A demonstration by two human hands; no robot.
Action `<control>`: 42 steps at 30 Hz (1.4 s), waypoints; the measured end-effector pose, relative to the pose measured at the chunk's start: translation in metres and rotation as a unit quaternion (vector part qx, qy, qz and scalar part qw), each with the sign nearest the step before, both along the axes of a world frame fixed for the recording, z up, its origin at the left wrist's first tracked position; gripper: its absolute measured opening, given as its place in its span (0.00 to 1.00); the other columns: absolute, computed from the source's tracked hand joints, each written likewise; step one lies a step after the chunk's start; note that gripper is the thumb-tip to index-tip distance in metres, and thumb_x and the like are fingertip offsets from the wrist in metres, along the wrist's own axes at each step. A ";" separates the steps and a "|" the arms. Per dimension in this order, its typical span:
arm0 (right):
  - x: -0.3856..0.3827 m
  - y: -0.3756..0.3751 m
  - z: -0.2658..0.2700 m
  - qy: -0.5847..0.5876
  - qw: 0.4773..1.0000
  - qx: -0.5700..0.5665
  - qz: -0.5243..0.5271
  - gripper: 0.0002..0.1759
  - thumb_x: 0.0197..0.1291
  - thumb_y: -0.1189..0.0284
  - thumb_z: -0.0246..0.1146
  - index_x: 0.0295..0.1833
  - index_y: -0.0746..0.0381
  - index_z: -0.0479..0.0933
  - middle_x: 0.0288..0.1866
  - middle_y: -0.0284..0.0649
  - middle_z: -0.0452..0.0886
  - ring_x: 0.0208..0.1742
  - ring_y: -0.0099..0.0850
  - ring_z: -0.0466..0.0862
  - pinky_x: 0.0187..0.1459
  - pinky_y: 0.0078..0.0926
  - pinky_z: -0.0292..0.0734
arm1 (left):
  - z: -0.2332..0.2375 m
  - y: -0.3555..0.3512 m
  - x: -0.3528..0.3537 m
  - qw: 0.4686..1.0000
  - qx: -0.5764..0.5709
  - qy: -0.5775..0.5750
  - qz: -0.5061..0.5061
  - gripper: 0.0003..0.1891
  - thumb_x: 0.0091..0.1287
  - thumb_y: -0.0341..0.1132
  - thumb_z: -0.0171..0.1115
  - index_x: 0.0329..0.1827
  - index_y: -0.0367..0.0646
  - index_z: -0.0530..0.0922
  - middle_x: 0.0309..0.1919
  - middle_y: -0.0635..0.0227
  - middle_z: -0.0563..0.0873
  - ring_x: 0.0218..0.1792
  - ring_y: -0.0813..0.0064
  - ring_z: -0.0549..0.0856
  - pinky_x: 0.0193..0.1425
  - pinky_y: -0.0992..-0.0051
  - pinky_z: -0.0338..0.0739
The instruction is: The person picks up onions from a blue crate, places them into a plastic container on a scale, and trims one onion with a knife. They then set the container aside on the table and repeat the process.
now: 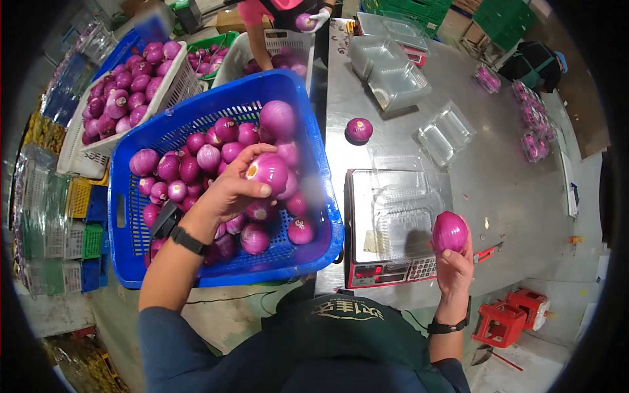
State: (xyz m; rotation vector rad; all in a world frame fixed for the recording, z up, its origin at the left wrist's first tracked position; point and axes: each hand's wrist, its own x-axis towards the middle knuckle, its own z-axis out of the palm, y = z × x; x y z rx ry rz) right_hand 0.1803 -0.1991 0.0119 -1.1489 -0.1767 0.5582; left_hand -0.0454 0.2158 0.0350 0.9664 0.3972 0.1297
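My left hand (239,187) is closed around a peeled red onion (268,171), held above a blue plastic basket (288,261) of red onions. In my right hand (455,265) is another red onion (450,230), gripped upright near the right side of a digital scale (383,274). An open clear plastic clamshell box (406,219) lies on the scale's plate. Behind the scale, a single red onion (359,130) rests on the steel table (511,196).
Stacked clear boxes (392,75) and an opened clear box (447,134) stand farther back. Packed onions (534,118) lie at the far right. A white basket (177,82) of onions adjoins the blue one. A co-worker's gloved hand (320,21) holds an onion at the back.
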 end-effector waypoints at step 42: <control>0.177 0.015 -0.066 -0.197 0.935 -0.262 0.136 0.32 0.61 0.64 0.77 0.66 0.69 0.78 0.49 0.37 0.85 0.43 0.23 0.82 0.44 0.23 0.79 | -0.085 -0.320 0.021 0.919 0.152 0.196 0.307 0.21 0.71 0.32 0.72 0.64 0.38 0.78 0.55 0.63 0.87 0.47 0.77 0.86 0.52 0.74 0.82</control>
